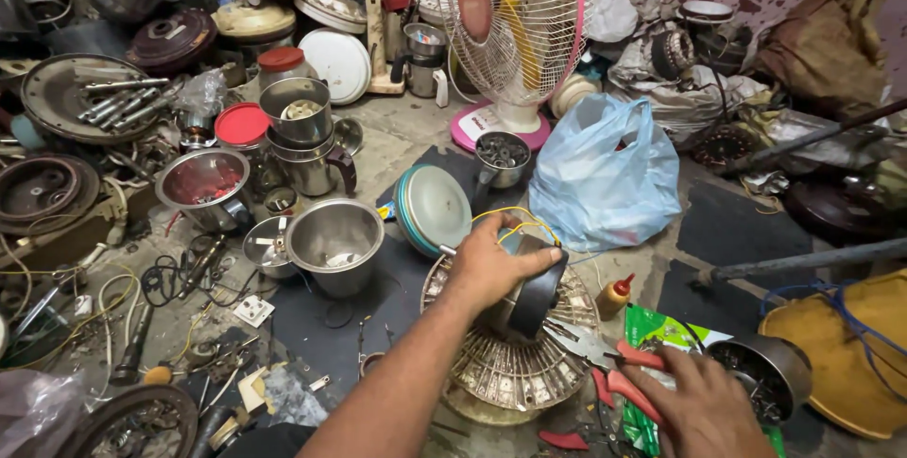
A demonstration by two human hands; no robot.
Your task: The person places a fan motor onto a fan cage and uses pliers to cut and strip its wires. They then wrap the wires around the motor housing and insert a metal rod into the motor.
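On the floor, centre frame: dark round motor housing (534,293) sits on a wire fan guard (515,364), yellow wires (515,220) coming off its top. Left hand (491,264) clamped over the housing from above, fingers wrapped on its rim. Right hand (704,411) closed around red-handled pliers (614,368), jaws pointing at the housing's lower edge, near it; contact unclear. Small yellow bottle with red cap (614,296) just right of the guard. Blue plastic bag (605,175) behind. Steel cup (335,245) to the left. Pink table fan (515,33) further back.
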